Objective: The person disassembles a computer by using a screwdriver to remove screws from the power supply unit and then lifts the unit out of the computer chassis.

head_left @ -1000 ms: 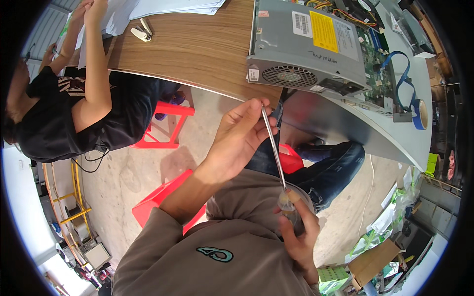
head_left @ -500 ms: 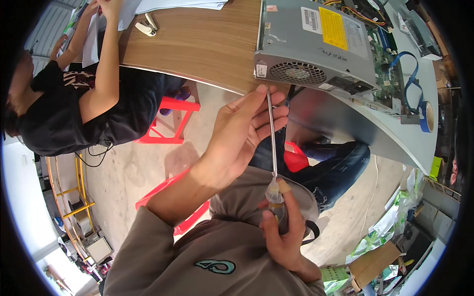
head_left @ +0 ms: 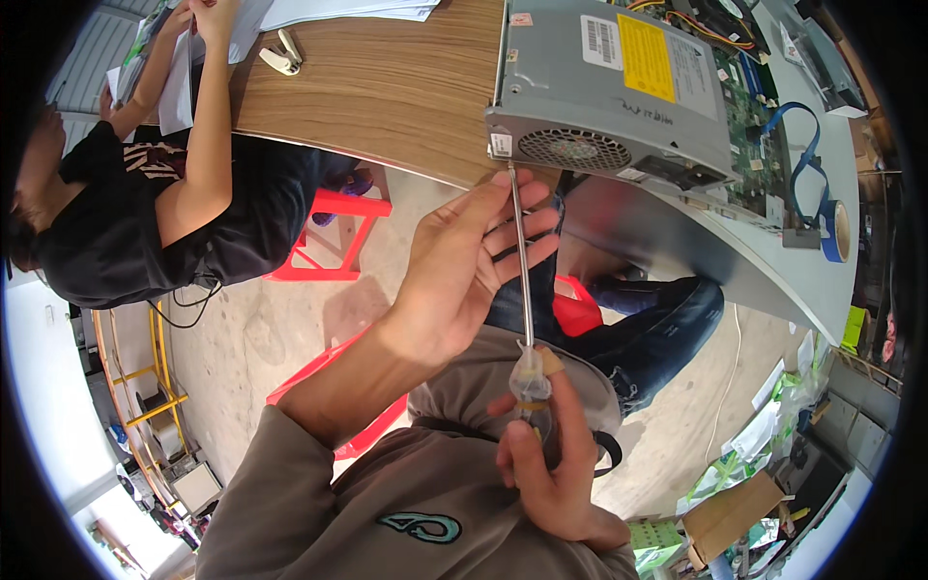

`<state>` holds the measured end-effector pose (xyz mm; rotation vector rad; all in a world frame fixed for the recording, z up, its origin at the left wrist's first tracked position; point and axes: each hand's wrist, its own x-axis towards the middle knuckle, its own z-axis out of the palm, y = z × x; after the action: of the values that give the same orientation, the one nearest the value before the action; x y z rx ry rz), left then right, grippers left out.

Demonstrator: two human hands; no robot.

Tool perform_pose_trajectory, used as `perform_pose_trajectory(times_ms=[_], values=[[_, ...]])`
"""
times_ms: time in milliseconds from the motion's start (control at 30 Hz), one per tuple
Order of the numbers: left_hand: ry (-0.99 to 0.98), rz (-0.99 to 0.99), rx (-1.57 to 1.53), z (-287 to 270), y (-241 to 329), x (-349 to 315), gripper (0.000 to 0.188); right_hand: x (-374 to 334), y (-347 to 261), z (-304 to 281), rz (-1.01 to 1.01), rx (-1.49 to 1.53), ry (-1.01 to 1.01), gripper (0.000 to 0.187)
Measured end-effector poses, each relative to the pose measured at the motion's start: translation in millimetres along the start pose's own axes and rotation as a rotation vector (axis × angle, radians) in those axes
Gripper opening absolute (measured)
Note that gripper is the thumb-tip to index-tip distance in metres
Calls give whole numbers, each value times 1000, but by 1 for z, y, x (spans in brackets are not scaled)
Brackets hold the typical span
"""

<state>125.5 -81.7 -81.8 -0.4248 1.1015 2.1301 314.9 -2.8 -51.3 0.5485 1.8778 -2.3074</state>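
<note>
My right hand [head_left: 559,469] is closed round the handle of a long screwdriver [head_left: 525,271], with clear plastic wrapping bunched where the shaft begins. The shaft points up and away from me, toward the table edge. My left hand [head_left: 454,251] pinches the shaft's far end between thumb and forefinger, its other fingers loosely curled behind. Whether a screw sits at the tip is too small to tell. Just beyond the tip stands a grey metal power supply [head_left: 556,82] with a round fan grille and a yellow label, its lower corner close to my left fingertips.
A green circuit board [head_left: 744,145] and a blue tape roll [head_left: 835,232] lie right of the power supply. On the wooden table [head_left: 387,87] are a white stapler [head_left: 281,55] and papers [head_left: 348,10]. Another person [head_left: 126,203] sits at left, near a red stool [head_left: 338,237].
The screwdriver tip and both hands have shifted slightly left. The power supply appears a little further left. My right fingers have changed their hold on the handle.
</note>
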Motion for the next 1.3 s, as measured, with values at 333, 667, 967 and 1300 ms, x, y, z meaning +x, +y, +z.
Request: perform_pose_trajectory(times_ms=[333,667,967,1300], values=[[-68,16,112,-6,7,-4,36,1,-9,-3,84,74,14,63],[-14,1022,977,-2,79,31,34,6,20,4,-38,-115,53,59],[-405,773,795,38,72,106,50,18,53,10,5,285,168,51],[-236,860,667,39,43,84,45,2,105,-29,210,1234,-214,45]])
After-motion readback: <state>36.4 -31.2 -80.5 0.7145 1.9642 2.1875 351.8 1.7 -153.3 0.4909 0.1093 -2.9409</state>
